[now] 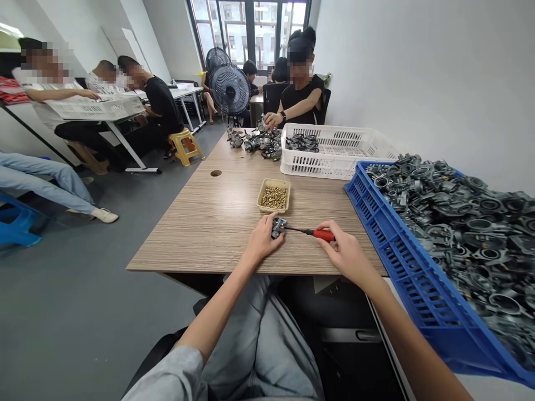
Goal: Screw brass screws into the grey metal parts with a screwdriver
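One mid-frame part (278, 227) my left fingers (267, 221) are clasping; right fingers (335, 228) are pinching the screwdriver (311, 232), probably screwing, needing steady pressure

Left hand (262, 238) covers part of small metal part (278, 228) — I can't read its full shape. Screwdriver (324, 234) tip too fine for me to fix exact contact point; right hand (346, 252) hides some of handle. Brass screws (275, 197) too tiny to count. Blue crate (390, 240) runs off right edge, castings (516, 278) blurred there; white basket (315, 165) partly lost behind it. Blue stool (19, 223), jeans-clad legs (45, 175) — both cut by left edge.
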Demonstrator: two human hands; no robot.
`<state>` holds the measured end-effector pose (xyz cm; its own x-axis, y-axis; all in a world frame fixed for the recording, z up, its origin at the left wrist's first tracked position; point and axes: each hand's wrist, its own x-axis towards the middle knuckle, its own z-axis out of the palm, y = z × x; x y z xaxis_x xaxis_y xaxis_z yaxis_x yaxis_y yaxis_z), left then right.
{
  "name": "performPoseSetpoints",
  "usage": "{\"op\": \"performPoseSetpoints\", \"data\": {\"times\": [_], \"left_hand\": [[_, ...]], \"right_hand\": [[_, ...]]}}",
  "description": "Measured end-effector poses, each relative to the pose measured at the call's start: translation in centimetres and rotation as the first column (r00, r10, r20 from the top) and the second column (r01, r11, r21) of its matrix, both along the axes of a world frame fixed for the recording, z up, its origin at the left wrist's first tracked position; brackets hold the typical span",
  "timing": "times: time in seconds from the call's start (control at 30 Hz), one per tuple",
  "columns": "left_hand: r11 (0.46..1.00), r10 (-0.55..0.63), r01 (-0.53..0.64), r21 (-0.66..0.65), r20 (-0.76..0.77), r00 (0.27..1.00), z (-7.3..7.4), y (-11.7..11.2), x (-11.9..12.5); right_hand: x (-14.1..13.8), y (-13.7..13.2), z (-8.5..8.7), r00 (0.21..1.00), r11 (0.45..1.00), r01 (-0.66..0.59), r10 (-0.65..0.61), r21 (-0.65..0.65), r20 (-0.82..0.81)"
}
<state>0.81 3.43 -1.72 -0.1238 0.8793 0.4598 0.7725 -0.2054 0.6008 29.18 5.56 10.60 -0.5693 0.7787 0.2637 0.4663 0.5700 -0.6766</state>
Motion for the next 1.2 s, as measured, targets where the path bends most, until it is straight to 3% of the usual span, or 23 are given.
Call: {"op": "performPoseSetpoints", "data": {"times": [0.23,0.57,0.87,1.03,1.2], "left_hand": [[1.0,-0.012,0.012,0.017,-0.003,1.0,-0.3,0.1,-0.1],[0.999,-0.038,0.038,0.005,-0.003,0.999,0.3,-0.1,-0.1],[1.0,-0.006,0.006,-0.009,-0.011,1.0,0.7,-0.3,0.0],[0.999,0.036,-0.035,0.029,-0.046,0.998,0.4,-0.1,-0.2],[0.986,0.149,-0.148,0.07,-0.009,0.989,-0.1,0.2,-0.6]], "right_hand": [[0.1,-0.2,-0.1,0.994,0.99,-0.11,0.111,0.083,-0.003],[0.6,0.3,-0.4,0.995,0.999,0.053,-0.051,-0.015,0.09],[-0.2,-0.6,-0.1,0.951,0.976,0.195,-0.213,0.099,0.225],[-1.1,-0.8,-1.6,0.944,0.96,0.252,-0.272,0.124,0.186],[-2.2,-1.1,-4.3,0.968,0.971,0.236,-0.238,0.037,0.083]]}}
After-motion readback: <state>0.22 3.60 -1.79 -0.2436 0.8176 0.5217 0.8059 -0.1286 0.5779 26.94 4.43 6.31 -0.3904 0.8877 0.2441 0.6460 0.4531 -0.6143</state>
